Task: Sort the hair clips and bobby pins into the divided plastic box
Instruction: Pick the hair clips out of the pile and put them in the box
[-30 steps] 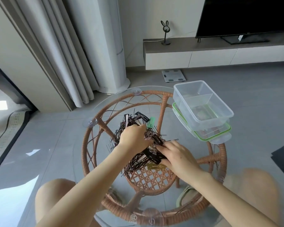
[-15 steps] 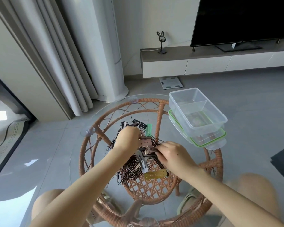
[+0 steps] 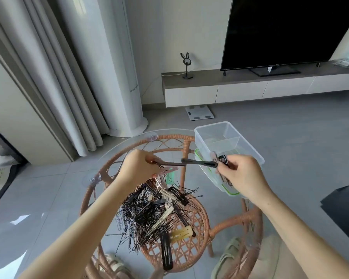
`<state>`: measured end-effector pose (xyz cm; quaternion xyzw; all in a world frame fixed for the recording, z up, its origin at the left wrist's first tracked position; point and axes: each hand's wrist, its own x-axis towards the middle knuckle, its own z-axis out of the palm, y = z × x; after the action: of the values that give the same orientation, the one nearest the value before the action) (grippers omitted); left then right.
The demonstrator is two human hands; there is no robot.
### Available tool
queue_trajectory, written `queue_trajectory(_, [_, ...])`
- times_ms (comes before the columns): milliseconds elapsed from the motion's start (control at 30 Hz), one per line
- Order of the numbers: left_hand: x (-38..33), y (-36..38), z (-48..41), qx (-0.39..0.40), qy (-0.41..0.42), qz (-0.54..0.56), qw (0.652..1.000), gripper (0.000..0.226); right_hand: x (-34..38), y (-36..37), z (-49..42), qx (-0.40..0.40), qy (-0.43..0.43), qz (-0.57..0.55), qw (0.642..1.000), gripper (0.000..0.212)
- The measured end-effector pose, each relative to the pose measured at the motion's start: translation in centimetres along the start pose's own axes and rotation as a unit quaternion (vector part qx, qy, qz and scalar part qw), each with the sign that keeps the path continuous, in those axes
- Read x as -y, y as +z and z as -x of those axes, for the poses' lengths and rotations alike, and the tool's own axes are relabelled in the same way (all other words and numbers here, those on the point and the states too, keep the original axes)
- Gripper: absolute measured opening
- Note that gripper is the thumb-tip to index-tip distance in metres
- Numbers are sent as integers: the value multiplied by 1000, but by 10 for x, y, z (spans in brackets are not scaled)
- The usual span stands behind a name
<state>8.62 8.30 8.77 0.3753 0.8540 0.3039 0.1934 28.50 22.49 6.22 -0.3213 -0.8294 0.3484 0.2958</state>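
Both hands lifted off the pin pile point(image 3: 159, 210); left hand point(image 3: 137, 170) and right hand point(image 3: 242, 174) each pinching black clips point(image 3: 199, 163) | step: carrying | next: release over divided box point(image 3: 228, 137), beyond right fingertips

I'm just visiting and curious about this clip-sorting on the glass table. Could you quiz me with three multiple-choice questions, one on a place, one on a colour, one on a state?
1. Where is the clear plastic box?
A. on the table's far right edge
B. on the floor
C. on the TV bench

2. What colour is the box's lid rim?
A. red
B. green
C. blue

3. What is the right hand doing?
A. resting flat and empty
B. pinching a black hair clip
C. lifting the box

Answers: 1 A, it sits beside the pile of bobby pins; 2 B, green edging shows under the box; 3 B, fingers close on the clip's end.
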Motion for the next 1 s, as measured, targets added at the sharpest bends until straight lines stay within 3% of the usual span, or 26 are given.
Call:
queue_trajectory(133, [-27, 6, -17, 4, 15, 49, 999, 28, -30, -32, -37, -71, 50, 46, 995, 29])
queue_trajectory(267, [-75, 38, -37, 19, 72, -10, 997, 25, -40, -47, -73, 84, 59, 234, 967, 46])
queue_trajectory(400, [-111, 77, -62, 29, 95, -61, 993, 29, -45, -38, -95, 225, 89, 301, 922, 42])
queue_trajectory(500, [-119, 101, -79, 29, 81, -104, 991, 31, -57, -33, -100, 250, 112, 305, 912, 39])
queue_trajectory(600, [-121, 115, -84, 48, 76, -151, 984, 24, -65, -35, -98, 238, 124, 273, 924, 39])
queue_trajectory(667, [-123, 120, -85, 71, 92, -172, 978, 37, -70, -38, -93, 201, 119, 248, 940, 20])
queue_trajectory(733, [-125, 117, -82, 113, 110, -177, 972, 33, -73, -42, -87, 157, 105, 248, 950, 30])
queue_trajectory(800, [-122, 103, -75, 134, 122, -138, 974, 13, -65, -46, -74, 92, 76, 236, 964, 33])
queue_trajectory(900, [-105, 68, -55, 104, 121, -80, 984, 30, -38, -42, -38, 16, 2, 159, 987, 25])
queue_trajectory(933, [-95, 58, -47, 90, 123, -88, 984, 28, -28, -38, -21, 32, -34, 138, 989, 24])
queue_trajectory(1000, [-72, 41, -29, 82, 112, -128, 982, 26, -9, -23, 16, 152, -87, 124, 977, 38])
